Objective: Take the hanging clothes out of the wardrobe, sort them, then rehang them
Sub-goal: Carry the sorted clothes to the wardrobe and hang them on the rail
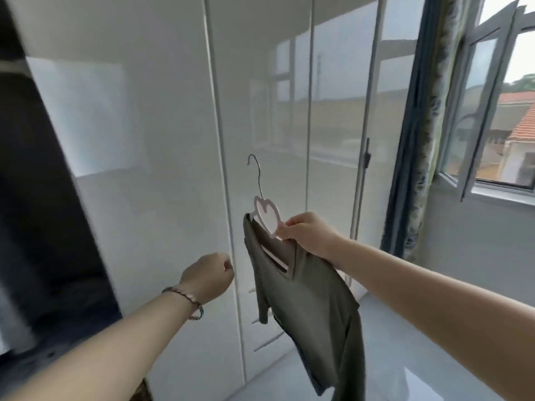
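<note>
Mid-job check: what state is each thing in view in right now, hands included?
T-shirt: on the hanger, hanging free, outside the wardrobe.
Hanger: held up, hook on nothing.
Right hand: grips the hanger at its neck.
Wardrobe doors: those ahead closed; dark opening at far left.
Left hand: fingers curled beside the wardrobe doors; grip unclear.
Window: sash swung open.

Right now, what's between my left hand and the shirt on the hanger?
Nothing: head view shows a bare gap from left hand to shirt on hanger, white wardrobe door behind.
</note>
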Demonstrator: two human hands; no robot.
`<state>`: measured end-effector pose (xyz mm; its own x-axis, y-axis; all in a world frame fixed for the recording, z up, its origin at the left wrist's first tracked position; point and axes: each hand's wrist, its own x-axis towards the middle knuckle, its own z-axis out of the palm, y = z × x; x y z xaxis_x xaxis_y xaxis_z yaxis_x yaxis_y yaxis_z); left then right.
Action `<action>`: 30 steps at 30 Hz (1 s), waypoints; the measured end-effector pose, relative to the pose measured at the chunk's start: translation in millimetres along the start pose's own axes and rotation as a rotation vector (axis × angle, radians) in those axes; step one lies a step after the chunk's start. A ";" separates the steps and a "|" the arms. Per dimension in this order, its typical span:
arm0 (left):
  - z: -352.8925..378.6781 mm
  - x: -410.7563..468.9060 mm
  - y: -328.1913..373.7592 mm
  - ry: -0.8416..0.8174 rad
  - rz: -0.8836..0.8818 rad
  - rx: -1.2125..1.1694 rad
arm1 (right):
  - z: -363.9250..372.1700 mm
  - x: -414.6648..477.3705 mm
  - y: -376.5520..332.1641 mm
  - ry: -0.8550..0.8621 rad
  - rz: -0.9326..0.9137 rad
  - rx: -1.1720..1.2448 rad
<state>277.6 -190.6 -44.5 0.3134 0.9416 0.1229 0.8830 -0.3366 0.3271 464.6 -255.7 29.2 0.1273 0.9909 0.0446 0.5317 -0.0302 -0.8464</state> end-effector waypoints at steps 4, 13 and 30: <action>-55.9 -35.7 -98.0 0.061 -0.188 0.074 | 81.8 19.9 -56.2 -0.061 -0.048 0.036; -174.6 -90.9 -262.5 0.195 -0.364 0.176 | 226.1 58.7 -167.7 -0.159 -0.144 0.048; -318.6 -9.7 -418.8 0.453 -0.522 0.355 | 397.3 252.9 -382.8 -0.177 -0.386 0.108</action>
<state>-206.5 -60.7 115.8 -0.2797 0.8578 0.4312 0.9600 0.2437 0.1379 -39.4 58.7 153.7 -0.2136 0.9344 0.2850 0.4207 0.3513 -0.8364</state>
